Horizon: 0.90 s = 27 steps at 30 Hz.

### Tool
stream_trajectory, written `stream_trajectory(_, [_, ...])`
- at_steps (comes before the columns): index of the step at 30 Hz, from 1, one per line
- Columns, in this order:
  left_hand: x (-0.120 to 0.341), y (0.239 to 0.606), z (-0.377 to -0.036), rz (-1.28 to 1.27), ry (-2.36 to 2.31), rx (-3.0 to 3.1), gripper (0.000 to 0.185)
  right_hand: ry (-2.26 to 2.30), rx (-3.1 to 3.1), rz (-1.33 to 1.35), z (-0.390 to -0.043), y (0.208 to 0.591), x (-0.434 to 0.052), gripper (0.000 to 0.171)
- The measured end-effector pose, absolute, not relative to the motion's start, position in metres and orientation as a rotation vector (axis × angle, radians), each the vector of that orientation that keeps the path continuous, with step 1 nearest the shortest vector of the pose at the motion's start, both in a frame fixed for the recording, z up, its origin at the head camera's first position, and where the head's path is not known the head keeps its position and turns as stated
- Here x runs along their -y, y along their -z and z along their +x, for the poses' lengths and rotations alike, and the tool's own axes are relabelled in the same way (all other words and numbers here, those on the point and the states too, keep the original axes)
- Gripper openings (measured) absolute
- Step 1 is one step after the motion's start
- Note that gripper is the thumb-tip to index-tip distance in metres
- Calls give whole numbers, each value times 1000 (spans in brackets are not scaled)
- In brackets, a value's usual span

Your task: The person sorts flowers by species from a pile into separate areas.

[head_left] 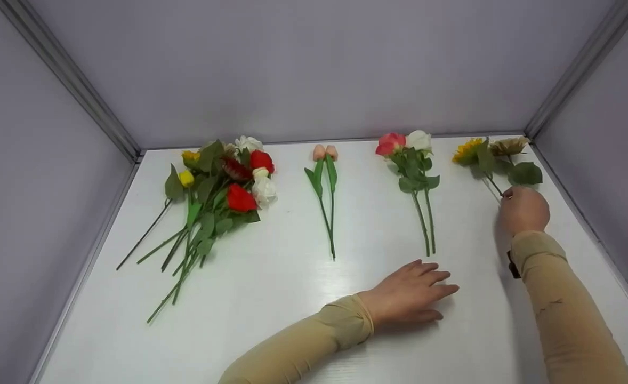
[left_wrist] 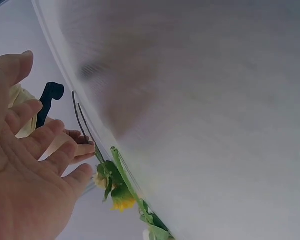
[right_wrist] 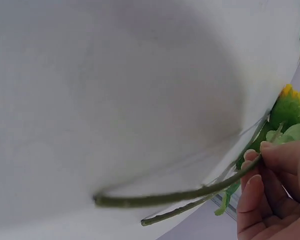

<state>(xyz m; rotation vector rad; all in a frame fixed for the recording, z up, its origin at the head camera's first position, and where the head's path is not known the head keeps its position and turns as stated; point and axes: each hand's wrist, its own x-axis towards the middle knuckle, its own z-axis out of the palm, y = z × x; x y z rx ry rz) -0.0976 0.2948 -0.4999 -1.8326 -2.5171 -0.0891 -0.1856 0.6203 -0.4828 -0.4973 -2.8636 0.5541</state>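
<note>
On the right side of the table, my right hand pinches a sunflower stem between thumb and fingertips. A yellow sunflower and a beige sunflower lie side by side there, heads toward the back wall. The right wrist view shows a second stem beside the pinched one; which head the pinched stem belongs to, I cannot tell. My left hand is spread with fingers apart and holds nothing. It is nearest the stem ends of a pink rose and a white rose.
Two peach tulips lie at the middle of the white table. A mixed pile of flowers, red, white and yellow, lies on the left with stems crossing. Grey walls enclose the back and sides.
</note>
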Motion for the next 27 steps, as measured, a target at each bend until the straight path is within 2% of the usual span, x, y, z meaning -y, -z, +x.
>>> stream_trajectory(8, [-291, 501, -101, -1812, 125, 2522, 63, -528, 2815, -465, -189, 479, -620, 29])
stream_trajectory(16, [-275, 497, -117, -1746, 155, 2523, 62, -438, 2700, -260, -197, 475, -602, 33])
stream_trajectory(21, [-244, 497, -136, -1639, 276, 2582, 57, -503, 2727, -136, -200, 472, -571, 37])
stream_trajectory(27, [-191, 496, -163, -1382, 429, 2635, 49, -577, 2769, 30, -200, 471, -527, 38])
